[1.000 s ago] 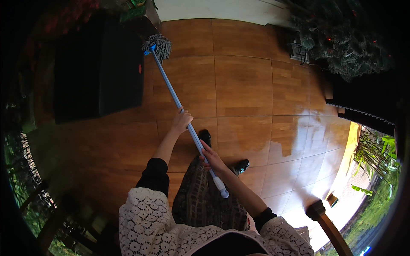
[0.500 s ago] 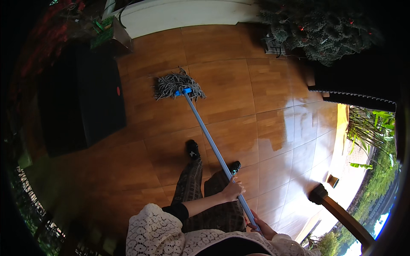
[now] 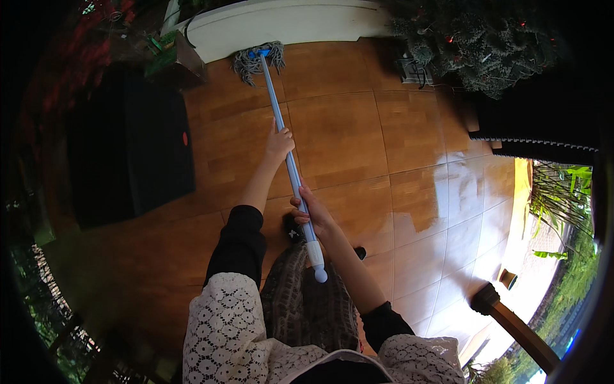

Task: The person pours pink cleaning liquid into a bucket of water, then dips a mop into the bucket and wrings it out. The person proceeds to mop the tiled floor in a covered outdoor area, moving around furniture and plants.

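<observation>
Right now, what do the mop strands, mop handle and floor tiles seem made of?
Mop strands: probably cotton or synthetic yarn, matte; loose, stringy.
Mop handle: perhaps coated metal or plastic, smooth; even bluish sheen.
Floor tiles: likely glazed ceramic, glossy; seams, bright reflections.

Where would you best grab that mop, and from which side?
Probably by the pale-blue handle, hands spaced apart, coming from the person's own side. It is slim and straight and slants back toward the person, while the stringy grey mop head lies at the far end. The left hand grips it farther up than the right hand.
</observation>
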A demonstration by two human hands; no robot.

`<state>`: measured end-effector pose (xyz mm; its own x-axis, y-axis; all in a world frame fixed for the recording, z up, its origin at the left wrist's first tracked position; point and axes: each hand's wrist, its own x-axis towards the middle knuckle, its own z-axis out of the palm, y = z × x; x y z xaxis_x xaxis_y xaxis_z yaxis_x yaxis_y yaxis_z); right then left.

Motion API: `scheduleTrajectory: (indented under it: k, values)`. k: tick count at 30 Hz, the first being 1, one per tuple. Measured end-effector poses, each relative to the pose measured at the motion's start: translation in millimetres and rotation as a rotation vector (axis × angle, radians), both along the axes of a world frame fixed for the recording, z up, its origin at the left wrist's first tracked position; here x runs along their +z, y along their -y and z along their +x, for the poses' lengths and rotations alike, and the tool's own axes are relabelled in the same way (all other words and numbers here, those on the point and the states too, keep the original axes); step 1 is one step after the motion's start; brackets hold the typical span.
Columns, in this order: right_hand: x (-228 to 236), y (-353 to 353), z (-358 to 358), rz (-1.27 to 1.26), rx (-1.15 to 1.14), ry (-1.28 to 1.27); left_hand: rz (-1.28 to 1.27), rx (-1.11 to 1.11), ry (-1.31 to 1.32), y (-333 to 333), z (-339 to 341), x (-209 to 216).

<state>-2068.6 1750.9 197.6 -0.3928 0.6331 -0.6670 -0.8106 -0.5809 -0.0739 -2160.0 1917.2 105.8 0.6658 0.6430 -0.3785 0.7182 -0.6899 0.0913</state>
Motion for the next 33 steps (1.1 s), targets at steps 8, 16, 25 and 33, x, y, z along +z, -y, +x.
scheduleTrajectory:
  k: [8, 16, 25, 33]
  values:
    - [-13.9, 156.0, 28.4, 0.019, 0.490, 0.659, -0.011, 0.100, 0.106, 173.4, 23.1, -31.2]
    - [80.3, 459.8, 105.6, -0.148, 0.837, 0.869, -0.357, -0.291, 0.002, 486.8, 103.5, 26.2]
    - [235.4, 614.3, 148.0, -0.120, 1.212, 1.208, -0.879, -0.424, 0.448, 682.0, 132.0, 116.4]
    - [89.8, 539.2, 58.5, 0.042, 1.018, 1.130, -0.508, -0.123, 0.572, 569.2, 13.2, 21.7]
